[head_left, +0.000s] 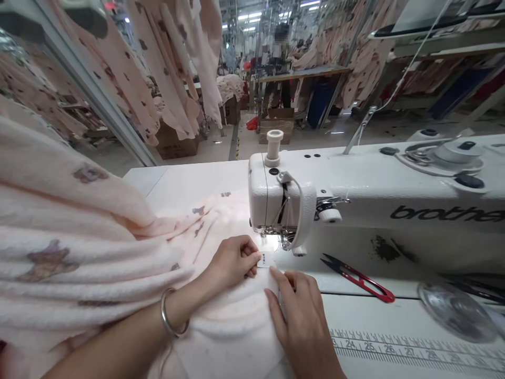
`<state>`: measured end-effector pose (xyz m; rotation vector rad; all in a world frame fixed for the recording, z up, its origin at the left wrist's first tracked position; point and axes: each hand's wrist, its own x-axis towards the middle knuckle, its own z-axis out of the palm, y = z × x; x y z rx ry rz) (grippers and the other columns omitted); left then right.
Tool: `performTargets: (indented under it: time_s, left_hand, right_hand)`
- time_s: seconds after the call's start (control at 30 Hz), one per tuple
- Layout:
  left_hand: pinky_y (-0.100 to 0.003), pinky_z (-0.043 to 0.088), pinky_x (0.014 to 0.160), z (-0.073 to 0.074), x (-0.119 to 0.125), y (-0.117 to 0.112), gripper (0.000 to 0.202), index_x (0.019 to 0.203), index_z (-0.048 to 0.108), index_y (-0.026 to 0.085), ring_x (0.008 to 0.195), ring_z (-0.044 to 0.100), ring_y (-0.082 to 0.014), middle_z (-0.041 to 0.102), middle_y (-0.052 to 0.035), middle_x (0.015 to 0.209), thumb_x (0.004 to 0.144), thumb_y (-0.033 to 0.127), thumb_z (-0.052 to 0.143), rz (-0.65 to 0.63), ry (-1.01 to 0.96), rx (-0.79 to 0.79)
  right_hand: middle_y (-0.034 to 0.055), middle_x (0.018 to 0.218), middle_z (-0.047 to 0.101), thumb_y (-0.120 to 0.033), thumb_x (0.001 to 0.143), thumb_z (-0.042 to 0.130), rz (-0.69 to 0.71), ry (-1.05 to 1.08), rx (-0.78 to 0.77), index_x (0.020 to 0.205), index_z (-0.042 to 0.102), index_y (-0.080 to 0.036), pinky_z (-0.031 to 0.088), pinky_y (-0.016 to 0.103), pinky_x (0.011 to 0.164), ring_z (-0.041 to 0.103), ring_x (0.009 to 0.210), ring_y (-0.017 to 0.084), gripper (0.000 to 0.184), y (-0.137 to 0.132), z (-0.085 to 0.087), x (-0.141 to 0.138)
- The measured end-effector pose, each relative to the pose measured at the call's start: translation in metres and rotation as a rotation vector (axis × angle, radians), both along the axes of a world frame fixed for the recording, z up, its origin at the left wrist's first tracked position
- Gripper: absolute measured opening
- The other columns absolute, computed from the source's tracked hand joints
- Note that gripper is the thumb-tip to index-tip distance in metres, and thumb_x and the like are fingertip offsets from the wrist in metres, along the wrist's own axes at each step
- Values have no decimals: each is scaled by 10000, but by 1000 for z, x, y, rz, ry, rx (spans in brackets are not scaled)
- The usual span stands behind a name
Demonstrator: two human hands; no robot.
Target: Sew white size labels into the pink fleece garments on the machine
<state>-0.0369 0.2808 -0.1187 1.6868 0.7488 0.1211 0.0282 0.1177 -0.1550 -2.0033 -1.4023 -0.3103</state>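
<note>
A pink fleece cloth (232, 337) with brown bear prints spreads over the machine table and heaps up at the left. On it, just in front of the lit needle area of a white sewing machine (282, 195), lies a small white label (265, 259) with dark lettering. My left hand (235, 258) pinches the label's left edge between thumb and fingers. Beside the label's lower right corner, my right hand (298, 305) rests on the cloth with its fingers apart, the index fingertip by the label. The needle tip itself is hard to make out in the glare.
Red-handled thread snips (359, 279) lie right of my right hand. A clear round plastic dish (457, 310) sits farther right, above a printed ruler strip (394, 350). Pink garments (169, 68) hang beyond the table, with cardboard boxes (276, 129) on the floor.
</note>
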Motion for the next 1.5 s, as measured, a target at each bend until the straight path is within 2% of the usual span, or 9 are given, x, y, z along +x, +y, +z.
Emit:
performTargets:
  time_s: [0.27, 0.73, 0.8, 0.9, 0.97, 1.07, 1.17, 1.23, 1.5]
  left_hand:
    - [-230, 503, 532, -1, -2, 1, 171, 752, 544, 154, 545, 623, -134, 583, 7, 611, 788, 313, 595, -34, -3, -12]
    - [-232, 481, 559, 5, -1, -3, 171, 754, 545, 162, 550, 626, -137, 601, 6, 608, 834, 313, 539, -76, 56, 156]
    - [-255, 486, 576, 9, -7, -3, 138, 829, 564, 165, 575, 625, -149, 615, -2, 652, 828, 303, 557, -96, 80, 249]
    - [-326, 522, 670, 20, -25, -2, 242, 1073, 550, 182, 748, 642, -194, 644, -68, 927, 848, 271, 554, -186, 116, 637]
    - [-361, 537, 798, 27, -37, -2, 276, 1168, 519, 188, 956, 623, -219, 590, -112, 1136, 899, 240, 487, -316, 84, 887]
    - [-366, 484, 997, 32, -49, -3, 300, 1229, 496, 156, 1240, 486, -228, 508, -134, 1318, 941, 202, 424, -556, -45, 1059]
    - [-392, 405, 1094, 27, -51, -6, 421, 1359, 388, 113, 1361, 351, -239, 430, -148, 1418, 943, 177, 415, -737, -111, 1162]
    - [-394, 380, 1113, 19, -51, -6, 489, 1411, 316, 89, 1381, 311, -245, 387, -163, 1446, 939, 172, 414, -790, -102, 1192]
    - [-392, 354, 1131, 1, -53, -4, 522, 1417, 312, 90, 1383, 307, -250, 344, -175, 1469, 919, 194, 429, -745, -131, 1194]
  right_hand:
    - [130, 952, 489, -166, 898, 513, -14, -45, 39, 1187, 556, -62, 467, 414, 730, 471, 874, 234, 310, 3, 3, -1]
    - [122, 947, 479, -147, 894, 496, -20, -31, -22, 1188, 552, -63, 444, 408, 736, 448, 874, 235, 310, 3, 4, -2]
    - [116, 941, 473, -150, 900, 481, -23, -16, -34, 1191, 548, -70, 439, 406, 730, 439, 868, 234, 310, 3, 4, -2]
    - [113, 949, 467, -156, 907, 466, -23, 9, -48, 1205, 537, -78, 435, 400, 725, 430, 873, 233, 316, 3, 3, -3]
    - [112, 949, 465, -154, 904, 470, -15, 10, -57, 1211, 531, -76, 435, 401, 728, 428, 877, 233, 323, 2, 3, -3]
    - [111, 945, 463, -148, 902, 467, -17, 3, -51, 1199, 535, -70, 434, 402, 727, 422, 870, 230, 314, 2, 3, -2]
    - [110, 948, 462, -154, 905, 461, -17, 6, -60, 1200, 533, -76, 433, 401, 723, 418, 869, 231, 314, 3, 4, -2]
    - [108, 948, 463, -155, 904, 463, -20, 12, -69, 1212, 524, -78, 433, 401, 725, 420, 872, 232, 323, 3, 4, -2]
    - [109, 950, 461, -149, 896, 461, -26, -14, -59, 1197, 530, -76, 435, 403, 727, 423, 874, 234, 318, 2, 3, -2]
